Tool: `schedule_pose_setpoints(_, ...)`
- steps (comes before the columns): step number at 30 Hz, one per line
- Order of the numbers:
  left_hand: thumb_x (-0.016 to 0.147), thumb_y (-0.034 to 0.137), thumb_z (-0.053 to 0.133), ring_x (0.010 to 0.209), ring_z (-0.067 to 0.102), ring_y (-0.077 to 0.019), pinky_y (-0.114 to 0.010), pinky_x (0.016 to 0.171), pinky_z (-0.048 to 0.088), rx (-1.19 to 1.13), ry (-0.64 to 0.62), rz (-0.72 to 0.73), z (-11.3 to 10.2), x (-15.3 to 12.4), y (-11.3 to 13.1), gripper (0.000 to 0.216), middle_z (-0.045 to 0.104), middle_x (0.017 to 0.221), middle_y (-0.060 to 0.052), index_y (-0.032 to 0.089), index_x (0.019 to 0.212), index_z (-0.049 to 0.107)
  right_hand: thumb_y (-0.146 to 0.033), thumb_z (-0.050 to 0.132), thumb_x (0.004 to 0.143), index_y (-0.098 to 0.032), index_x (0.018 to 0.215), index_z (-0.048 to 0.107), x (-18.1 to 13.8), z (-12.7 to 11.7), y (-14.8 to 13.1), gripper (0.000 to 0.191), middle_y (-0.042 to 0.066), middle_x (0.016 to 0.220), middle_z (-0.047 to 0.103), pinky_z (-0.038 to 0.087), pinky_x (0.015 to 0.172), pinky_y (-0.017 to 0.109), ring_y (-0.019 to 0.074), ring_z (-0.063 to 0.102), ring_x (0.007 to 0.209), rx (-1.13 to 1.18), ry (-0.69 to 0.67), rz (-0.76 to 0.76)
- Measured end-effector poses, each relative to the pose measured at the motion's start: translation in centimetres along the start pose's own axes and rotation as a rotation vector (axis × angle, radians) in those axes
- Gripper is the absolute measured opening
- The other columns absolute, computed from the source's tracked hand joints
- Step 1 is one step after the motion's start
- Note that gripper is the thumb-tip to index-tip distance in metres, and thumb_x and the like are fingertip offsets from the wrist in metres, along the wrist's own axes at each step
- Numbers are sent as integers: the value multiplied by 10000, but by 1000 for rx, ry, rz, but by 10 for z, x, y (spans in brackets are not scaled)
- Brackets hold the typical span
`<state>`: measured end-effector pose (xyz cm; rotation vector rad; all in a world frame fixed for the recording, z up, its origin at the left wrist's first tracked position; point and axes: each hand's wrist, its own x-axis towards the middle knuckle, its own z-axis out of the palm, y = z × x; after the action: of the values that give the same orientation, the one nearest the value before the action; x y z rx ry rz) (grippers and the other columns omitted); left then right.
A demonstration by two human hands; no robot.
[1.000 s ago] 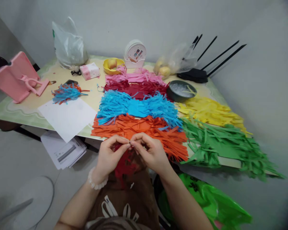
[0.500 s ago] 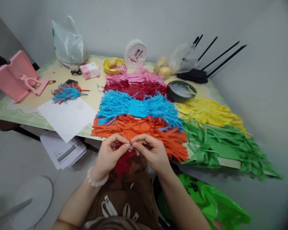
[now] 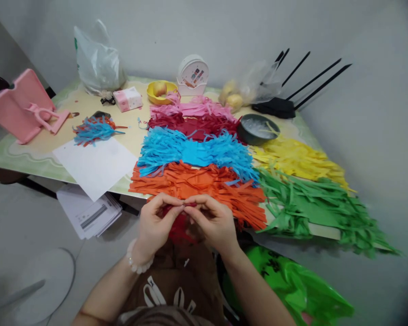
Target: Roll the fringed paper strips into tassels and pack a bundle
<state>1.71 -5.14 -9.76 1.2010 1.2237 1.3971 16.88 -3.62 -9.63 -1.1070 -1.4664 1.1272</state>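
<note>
Both hands meet in front of my body at the table's front edge. My left hand [image 3: 159,222], with a white bead bracelet [image 3: 138,259] at its wrist, pinches the red fringed paper [image 3: 182,230] between thumb and forefinger. Beside it my right hand [image 3: 214,222] pinches the same red paper, fingertips almost touching. The paper's lower part hangs below the hands over my brown apron, partly hidden. Just beyond lies orange fringed paper [image 3: 190,179], then blue fringed paper [image 3: 197,151], dark red fringed paper [image 3: 197,129] and pink fringed paper [image 3: 204,110].
Green fringed paper [image 3: 323,208] and yellow fringed paper [image 3: 299,158] lie right, near a dark bowl [image 3: 258,129] and a black router [image 3: 275,107]. Left are a white sheet [image 3: 97,167], a blue-orange tassel [image 3: 97,130] and a pink stand [image 3: 23,106]. A green bag [image 3: 292,285] sits below.
My hands stay pinched together, turning slightly, with a bit more red paper showing at the fingertips. The hanging red paper has shifted a little to the right.
</note>
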Motion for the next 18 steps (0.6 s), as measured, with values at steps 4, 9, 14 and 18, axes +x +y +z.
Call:
schedule_pose_setpoints(4,791,194,722,688,710,-148,-221,665,558,-78,-43,-65,2,-3,1,31,748,756,-32,169,777,710,-275,718,804,-200,832,719,1,-7,-4,80,-18,582,658,486,485,218,120,605,487,32,-25,11)
schedule_pose_setpoints(9,746,199,751,805,719,-187,-262,763,557,-14,-149,-74,-1,6,6,113,773,852,-57,165,854,744,-277,707,828,-191,776,724,6,-14,-12,102,6,625,692,475,483,221,122,608,499,-55,-63,2)
schedule_pose_setpoints(14,783,302,743,671,684,-163,-247,662,532,-111,-196,-172,-2,8,0,146,748,727,-45,158,767,724,-276,655,887,-184,781,706,10,-14,-22,150,-5,592,661,466,501,212,115,607,514,-91,-120,-26)
schedule_pose_setpoints(18,754,375,780,574,617,-115,-202,573,475,-327,-135,-300,0,2,-12,246,711,658,-20,149,726,686,-290,631,914,-180,761,662,14,-15,-27,191,-19,564,629,437,482,206,102,568,483,-136,-54,-66)
